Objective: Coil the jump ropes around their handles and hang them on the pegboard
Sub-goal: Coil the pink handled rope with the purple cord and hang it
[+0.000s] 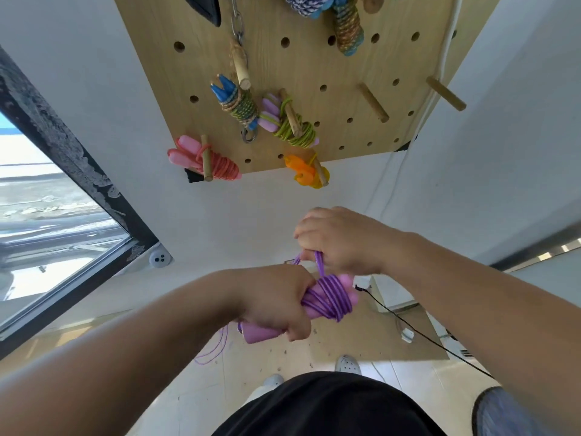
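Pegboard [314, 73] holds coiled ropes [295, 130]; left hand [276, 303] grips purple handles [261, 335], right hand [342, 240] seemingly pinches rope [330, 297].

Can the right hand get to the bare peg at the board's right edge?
Likely not yet: the right hand pinches the purple cord, though nothing stands between it and that peg.

The pegboard [314, 70] is pale wood with a matt, faintly grained face, and its pegs [374, 102] are bare wooden dowels. A dull metal chain [238, 25] hangs on it. The purple handles [261, 333] look like smooth matt plastic, wound with slightly glossy purple cord [330, 298]. The window frame [63, 149] is black, its coating flaking and rough.
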Available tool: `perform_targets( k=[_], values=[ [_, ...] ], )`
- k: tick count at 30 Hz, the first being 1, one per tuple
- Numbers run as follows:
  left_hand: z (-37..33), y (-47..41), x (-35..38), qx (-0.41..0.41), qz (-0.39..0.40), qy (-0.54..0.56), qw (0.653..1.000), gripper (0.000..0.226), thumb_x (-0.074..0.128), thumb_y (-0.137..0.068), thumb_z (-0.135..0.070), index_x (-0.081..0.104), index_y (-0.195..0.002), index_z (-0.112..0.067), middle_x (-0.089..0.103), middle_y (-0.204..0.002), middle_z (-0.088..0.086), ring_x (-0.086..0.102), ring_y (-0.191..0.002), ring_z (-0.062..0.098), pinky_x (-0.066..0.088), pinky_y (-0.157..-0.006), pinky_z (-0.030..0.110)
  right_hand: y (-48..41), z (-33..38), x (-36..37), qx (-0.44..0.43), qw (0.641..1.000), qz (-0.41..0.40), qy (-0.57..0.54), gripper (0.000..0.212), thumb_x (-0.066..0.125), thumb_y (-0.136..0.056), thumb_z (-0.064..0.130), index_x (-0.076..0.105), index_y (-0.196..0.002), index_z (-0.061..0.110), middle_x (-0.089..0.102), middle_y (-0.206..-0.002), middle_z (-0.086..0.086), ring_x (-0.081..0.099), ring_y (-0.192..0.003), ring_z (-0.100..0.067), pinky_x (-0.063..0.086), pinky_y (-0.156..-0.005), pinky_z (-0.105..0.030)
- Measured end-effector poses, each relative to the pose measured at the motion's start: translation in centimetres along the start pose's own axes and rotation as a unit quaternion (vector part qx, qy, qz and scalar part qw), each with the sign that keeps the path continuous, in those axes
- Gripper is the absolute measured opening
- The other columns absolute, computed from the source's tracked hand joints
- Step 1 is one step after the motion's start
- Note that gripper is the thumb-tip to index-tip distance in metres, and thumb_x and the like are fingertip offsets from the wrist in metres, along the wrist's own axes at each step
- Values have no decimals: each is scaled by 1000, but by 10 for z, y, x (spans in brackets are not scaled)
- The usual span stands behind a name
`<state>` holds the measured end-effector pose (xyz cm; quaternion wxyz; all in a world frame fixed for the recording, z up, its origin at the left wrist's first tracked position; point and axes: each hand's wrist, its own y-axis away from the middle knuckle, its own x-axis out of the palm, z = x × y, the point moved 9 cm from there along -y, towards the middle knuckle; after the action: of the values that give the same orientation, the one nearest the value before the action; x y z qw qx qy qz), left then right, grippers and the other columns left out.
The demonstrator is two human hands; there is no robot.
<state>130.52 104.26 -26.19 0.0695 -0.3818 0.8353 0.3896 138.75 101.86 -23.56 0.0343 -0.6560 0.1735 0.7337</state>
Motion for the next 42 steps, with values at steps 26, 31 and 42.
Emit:
perform_targets(
  k=[26,31,42],
  values=[
    [56,-6,-71,-45,-341,225,912,26,73,-69,-1,50,-67,-12,46,-60,1,42,-52,16,37,-50,23,55,10,-50,82,937,-302,155,16,67,-95,26,74,-100,13,44,-65,2,27,-64,-16,20,-57,-26],
    [38,-2,-69,-1,-330,295,897,27,72,-63,0,47,-65,-12,45,-54,-2,42,-52,17,38,-49,25,75,13,-47,91,909,-381,143,28,60,-102,28,75,-116,8,54,-71,-3,46,-63,-21,27,-59,-29],
    [-28,3,-21,200,21,556,806,24,54,-56,5,44,-69,-13,43,-53,6,46,-48,21,45,-55,30,60,0,-16,71,713,-199,-668,50,69,-86,58,61,-131,37,28,-60,-9,23,-53,-16,24,-50,-25]
  ],
)
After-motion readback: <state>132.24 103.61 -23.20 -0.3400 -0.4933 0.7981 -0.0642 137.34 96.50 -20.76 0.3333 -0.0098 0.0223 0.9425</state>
